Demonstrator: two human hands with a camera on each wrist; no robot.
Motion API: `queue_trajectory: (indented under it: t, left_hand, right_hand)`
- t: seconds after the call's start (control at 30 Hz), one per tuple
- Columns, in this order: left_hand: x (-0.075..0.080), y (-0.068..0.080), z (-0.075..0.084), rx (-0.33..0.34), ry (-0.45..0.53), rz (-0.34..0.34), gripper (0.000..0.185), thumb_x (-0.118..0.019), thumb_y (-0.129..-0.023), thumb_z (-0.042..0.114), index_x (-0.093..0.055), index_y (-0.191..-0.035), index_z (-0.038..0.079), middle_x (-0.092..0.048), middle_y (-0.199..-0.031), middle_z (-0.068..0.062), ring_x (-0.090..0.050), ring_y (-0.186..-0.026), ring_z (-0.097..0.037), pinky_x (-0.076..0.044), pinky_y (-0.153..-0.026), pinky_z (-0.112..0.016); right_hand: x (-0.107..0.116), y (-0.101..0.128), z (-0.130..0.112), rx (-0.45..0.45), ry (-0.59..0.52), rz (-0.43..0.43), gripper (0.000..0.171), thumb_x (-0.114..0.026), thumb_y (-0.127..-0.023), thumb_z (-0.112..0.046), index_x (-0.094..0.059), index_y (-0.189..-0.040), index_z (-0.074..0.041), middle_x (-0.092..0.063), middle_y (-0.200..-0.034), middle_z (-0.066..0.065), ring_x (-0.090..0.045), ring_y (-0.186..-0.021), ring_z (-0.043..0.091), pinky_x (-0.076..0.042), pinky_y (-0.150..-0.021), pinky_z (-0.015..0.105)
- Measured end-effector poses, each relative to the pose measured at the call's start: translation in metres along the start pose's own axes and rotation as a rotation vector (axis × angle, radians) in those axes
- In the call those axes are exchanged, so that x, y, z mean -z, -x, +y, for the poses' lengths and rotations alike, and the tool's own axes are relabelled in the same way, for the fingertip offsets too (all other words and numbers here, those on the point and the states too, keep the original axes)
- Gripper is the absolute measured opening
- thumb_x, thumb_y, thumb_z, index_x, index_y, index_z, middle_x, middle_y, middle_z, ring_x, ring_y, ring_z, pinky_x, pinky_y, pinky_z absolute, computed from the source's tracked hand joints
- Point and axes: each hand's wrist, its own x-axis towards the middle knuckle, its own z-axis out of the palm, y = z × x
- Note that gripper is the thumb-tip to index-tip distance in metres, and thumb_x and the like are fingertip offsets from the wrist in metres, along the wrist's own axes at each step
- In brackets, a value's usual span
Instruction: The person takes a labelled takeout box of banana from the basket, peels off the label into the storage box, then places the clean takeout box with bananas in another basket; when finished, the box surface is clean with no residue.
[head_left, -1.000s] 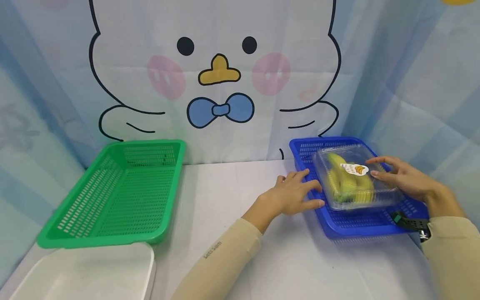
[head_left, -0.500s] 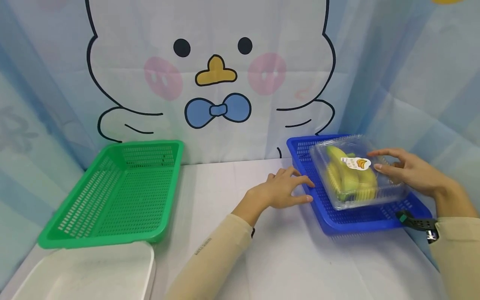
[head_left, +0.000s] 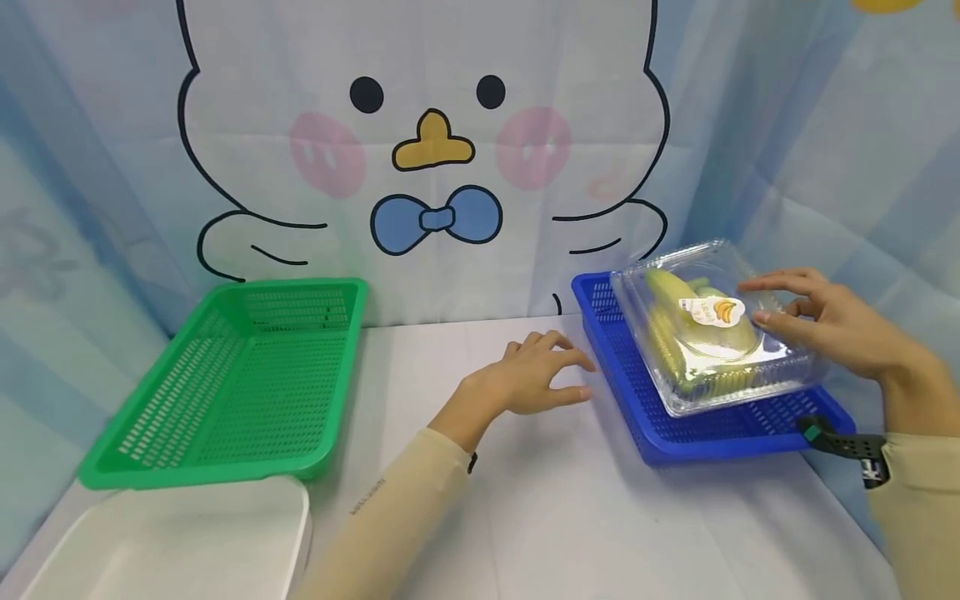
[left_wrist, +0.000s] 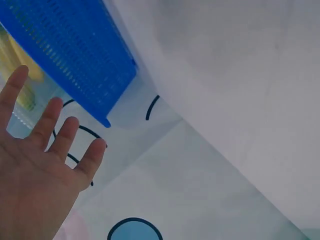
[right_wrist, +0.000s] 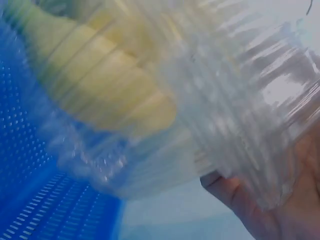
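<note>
The right hand point(head_left: 821, 329) grips the far right side of a clear plastic clamshell box of yellow bananas point(head_left: 708, 333), fingers curled over its lid and thumb beneath, tilting it so its right edge is raised above the blue perforated plastic basket point(head_left: 637, 408) while its near edge sits low in the basket. The left hand point(head_left: 525, 383) rests on the white bench point(head_left: 570, 517) just beside the basket's left rim, fingers spread and relaxed, holding nothing. A green perforated plastic basket point(head_left: 225, 392) sits well apart to the left, with a white plastic tray point(head_left: 187, 542) in front of it.
</note>
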Motion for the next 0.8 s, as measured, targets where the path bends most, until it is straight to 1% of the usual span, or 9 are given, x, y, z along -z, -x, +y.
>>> queue_trajectory:
  t: [0.3, 0.4, 0.5, 0.53, 0.57, 0.63, 0.67, 0.73, 0.8]
  left_hand:
    - [0.017, 0.029, -0.024, 0.076, 0.002, 0.009, 0.046, -0.054, -0.103, 0.056, -0.055, -0.145, 0.039, -0.042, -0.155, 0.000, -0.036, -0.142, -0.025, -0.033, -0.113, -0.053]
    - [0.023, 0.038, -0.029, 0.090, 0.003, 0.010, 0.047, -0.055, -0.102, 0.056, -0.054, -0.146, 0.038, -0.040, -0.157, -0.001, -0.034, -0.144, -0.027, -0.032, -0.113, -0.055]
    - [0.029, 0.049, -0.035, 0.111, -0.002, 0.012, 0.049, -0.055, -0.102, 0.057, -0.053, -0.147, 0.037, -0.038, -0.158, -0.001, -0.033, -0.146, -0.028, -0.031, -0.114, -0.055]
    - [0.032, 0.052, -0.037, 0.118, -0.007, 0.013, 0.050, -0.055, -0.102, 0.057, -0.053, -0.147, 0.037, -0.037, -0.159, -0.001, -0.032, -0.146, -0.028, -0.030, -0.114, -0.055]
    - [0.034, 0.055, -0.039, 0.127, -0.008, 0.015, 0.051, -0.056, -0.101, 0.057, -0.052, -0.148, 0.036, -0.037, -0.159, -0.001, -0.032, -0.146, -0.027, -0.030, -0.115, -0.055]
    - [0.039, 0.061, -0.042, 0.139, -0.014, 0.027, 0.053, -0.057, -0.101, 0.057, -0.050, -0.149, 0.035, -0.037, -0.159, -0.002, -0.033, -0.145, -0.027, -0.029, -0.116, -0.056]
    - [0.041, 0.064, -0.043, 0.143, -0.017, 0.031, 0.055, -0.057, -0.101, 0.057, -0.049, -0.150, 0.034, -0.036, -0.159, -0.001, -0.033, -0.145, -0.027, -0.029, -0.116, -0.057]
    - [0.047, 0.068, -0.045, 0.146, -0.026, 0.040, 0.058, -0.058, -0.100, 0.058, -0.048, -0.151, 0.033, -0.036, -0.160, -0.002, -0.033, -0.145, -0.028, -0.029, -0.116, -0.058]
    - [0.052, 0.072, -0.045, 0.143, -0.038, 0.043, 0.061, -0.058, -0.100, 0.059, -0.046, -0.153, 0.032, -0.036, -0.160, -0.003, -0.032, -0.146, -0.029, -0.030, -0.116, -0.059]
  right_hand:
    - [0.003, -0.005, -0.023, 0.046, -0.061, 0.008, 0.048, -0.062, -0.104, -0.013, -0.053, -0.151, -0.019, -0.033, -0.146, -0.007, -0.066, -0.083, 0.014, -0.052, -0.068, 0.025]
    - [0.002, -0.007, -0.031, 0.056, -0.065, 0.004, 0.049, -0.062, -0.103, -0.013, -0.053, -0.151, -0.020, -0.034, -0.147, -0.007, -0.067, -0.089, 0.013, -0.054, -0.068, 0.025]
    - [0.000, -0.008, -0.041, 0.067, -0.079, -0.015, 0.049, -0.062, -0.104, -0.014, -0.052, -0.151, -0.021, -0.033, -0.150, -0.005, -0.063, -0.112, 0.030, -0.053, -0.073, 0.019]
    - [-0.001, -0.009, -0.045, 0.077, -0.087, -0.021, 0.049, -0.062, -0.104, -0.014, -0.052, -0.151, -0.020, -0.033, -0.151, -0.004, -0.060, -0.118, 0.037, -0.051, -0.077, 0.016]
    - [-0.001, -0.009, -0.049, 0.087, -0.090, -0.025, 0.049, -0.062, -0.103, -0.014, -0.052, -0.151, -0.020, -0.033, -0.152, -0.003, -0.057, -0.120, 0.040, -0.050, -0.078, 0.014]
    - [-0.002, -0.010, -0.056, 0.112, -0.103, -0.034, 0.049, -0.062, -0.103, -0.012, -0.053, -0.151, -0.020, -0.032, -0.154, -0.003, -0.053, -0.126, 0.036, -0.045, -0.084, 0.009]
    - [-0.002, -0.010, -0.060, 0.129, -0.112, -0.034, 0.050, -0.062, -0.102, -0.011, -0.053, -0.150, -0.019, -0.033, -0.154, -0.003, -0.055, -0.125, 0.028, -0.045, -0.085, 0.008]
    - [-0.003, -0.011, -0.068, 0.165, -0.121, -0.036, 0.050, -0.062, -0.102, -0.007, -0.054, -0.150, -0.017, -0.035, -0.152, -0.004, -0.060, -0.117, 0.012, -0.048, -0.084, 0.011]
    - [-0.005, -0.013, -0.075, 0.203, -0.136, -0.044, 0.049, -0.062, -0.101, -0.004, -0.055, -0.149, -0.015, -0.036, -0.151, -0.004, -0.062, -0.105, 0.002, -0.050, -0.082, 0.015]
